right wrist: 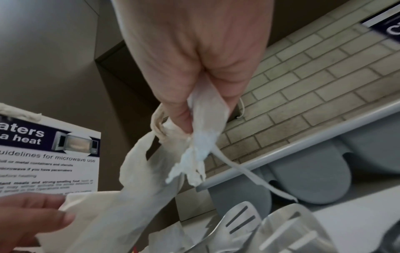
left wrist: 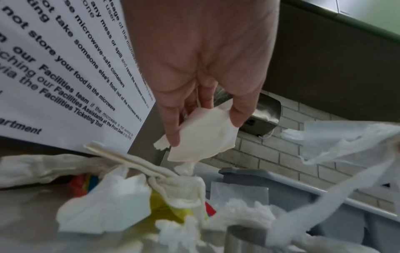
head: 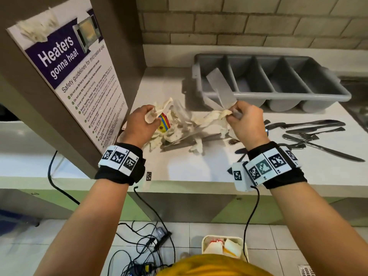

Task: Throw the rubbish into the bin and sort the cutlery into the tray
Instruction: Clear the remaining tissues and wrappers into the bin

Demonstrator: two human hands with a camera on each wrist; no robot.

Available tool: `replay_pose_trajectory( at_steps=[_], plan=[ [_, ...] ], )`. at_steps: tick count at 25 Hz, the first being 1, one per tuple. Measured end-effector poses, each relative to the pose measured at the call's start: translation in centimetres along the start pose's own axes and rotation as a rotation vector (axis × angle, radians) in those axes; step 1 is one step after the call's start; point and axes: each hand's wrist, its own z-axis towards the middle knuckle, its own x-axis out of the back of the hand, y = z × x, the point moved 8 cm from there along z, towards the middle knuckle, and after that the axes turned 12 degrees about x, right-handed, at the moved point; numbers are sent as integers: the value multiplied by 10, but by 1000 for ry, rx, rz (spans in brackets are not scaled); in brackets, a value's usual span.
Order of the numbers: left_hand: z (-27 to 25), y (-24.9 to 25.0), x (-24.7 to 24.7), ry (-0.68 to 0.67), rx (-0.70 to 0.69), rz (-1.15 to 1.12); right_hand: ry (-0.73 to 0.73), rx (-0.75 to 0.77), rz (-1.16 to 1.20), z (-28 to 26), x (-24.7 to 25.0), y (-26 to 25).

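A heap of torn white paper napkins [head: 179, 128] and a colourful wrapper [head: 164, 122] lies on the white counter [head: 189, 168]. My left hand [head: 142, 120] pinches a folded napkin piece [left wrist: 201, 137] above the heap's left side. My right hand [head: 242, 120] grips a bunch of napkin strips and clear plastic [right wrist: 201, 130], lifted off the counter in front of the grey cutlery tray [head: 278, 76]. Its four compartments look empty. Loose knives and forks [head: 314, 134] lie on the counter to the right. The bin [head: 225, 248] stands on the floor below.
A cabinet side with a microwave safety poster [head: 79, 76] stands close on the left. A brick wall [head: 239, 20] backs the counter. Cables [head: 143, 246] lie on the tiled floor. Slotted metal utensils [right wrist: 244, 220] sit under my right hand.
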Motion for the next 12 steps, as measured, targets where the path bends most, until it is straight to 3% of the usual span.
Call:
replay_pose_trajectory(
  at_steps=[6, 12],
  plan=[
    [-20, 46, 0, 40, -91, -64, 133, -63, 112, -17, 43, 17],
    [-95, 117, -21, 19, -248, -233, 283, -36, 338, -43, 114, 32]
  ],
)
